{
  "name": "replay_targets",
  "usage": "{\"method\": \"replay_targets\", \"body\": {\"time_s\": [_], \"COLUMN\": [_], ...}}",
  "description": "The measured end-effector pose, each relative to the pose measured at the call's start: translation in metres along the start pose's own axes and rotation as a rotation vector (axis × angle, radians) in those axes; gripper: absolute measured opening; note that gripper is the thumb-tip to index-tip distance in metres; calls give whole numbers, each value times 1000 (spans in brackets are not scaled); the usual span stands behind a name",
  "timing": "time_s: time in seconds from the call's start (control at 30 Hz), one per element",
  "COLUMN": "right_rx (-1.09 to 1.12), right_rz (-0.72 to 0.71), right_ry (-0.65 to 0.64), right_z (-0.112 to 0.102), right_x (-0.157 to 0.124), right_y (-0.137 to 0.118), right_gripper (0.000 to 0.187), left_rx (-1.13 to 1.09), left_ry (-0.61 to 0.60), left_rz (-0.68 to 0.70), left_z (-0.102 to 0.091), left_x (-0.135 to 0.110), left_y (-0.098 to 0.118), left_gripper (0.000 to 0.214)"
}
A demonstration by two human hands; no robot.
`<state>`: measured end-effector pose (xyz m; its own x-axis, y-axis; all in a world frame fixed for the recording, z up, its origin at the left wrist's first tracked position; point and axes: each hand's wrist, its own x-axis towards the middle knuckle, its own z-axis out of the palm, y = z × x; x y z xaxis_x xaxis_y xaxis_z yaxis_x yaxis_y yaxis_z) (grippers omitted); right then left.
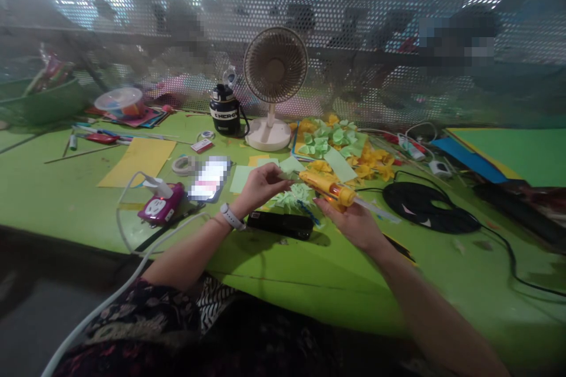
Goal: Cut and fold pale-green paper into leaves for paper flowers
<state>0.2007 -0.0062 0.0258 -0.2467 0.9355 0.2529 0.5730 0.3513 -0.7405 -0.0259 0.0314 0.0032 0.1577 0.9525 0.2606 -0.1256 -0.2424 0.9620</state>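
Note:
My right hand (354, 221) is closed around an orange-yellow glue gun (329, 188) whose nozzle points left; a clear glue stick sticks out of its back end. My left hand (260, 185), with a white watch on the wrist, pinches a small piece of light green paper (289, 177) right at the gun's tip. Beneath the hands lie a folded green paper flower (294, 195) and a black rectangular case (280, 225) on the green table (62, 188).
A small desk fan (274, 85) and a black bottle (224, 109) stand behind. A tray of green and yellow paper flowers (340, 144) lies to the right, black cables (428, 206) further right. A phone (210, 178), tape roll (183, 164), yellow sheet (139, 159) and pink socket (160, 205) sit to the left.

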Motion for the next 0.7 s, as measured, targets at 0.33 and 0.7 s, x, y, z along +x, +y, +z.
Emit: {"method": "replay_targets", "body": {"time_s": [0.33,0.7], "right_rx": [6,-47], "right_rz": [-8,-8], "right_ry": [-14,-10], "right_z": [-1,1], "right_x": [0,0], "right_y": [-4,-3], "right_gripper": [39,41], "left_rx": [-11,5], "left_ry": [5,5], "left_rz": [15,8], "left_z": [0,-1], "left_x": [0,-1], "left_y": [-1,0], "left_gripper": [38,36]}}
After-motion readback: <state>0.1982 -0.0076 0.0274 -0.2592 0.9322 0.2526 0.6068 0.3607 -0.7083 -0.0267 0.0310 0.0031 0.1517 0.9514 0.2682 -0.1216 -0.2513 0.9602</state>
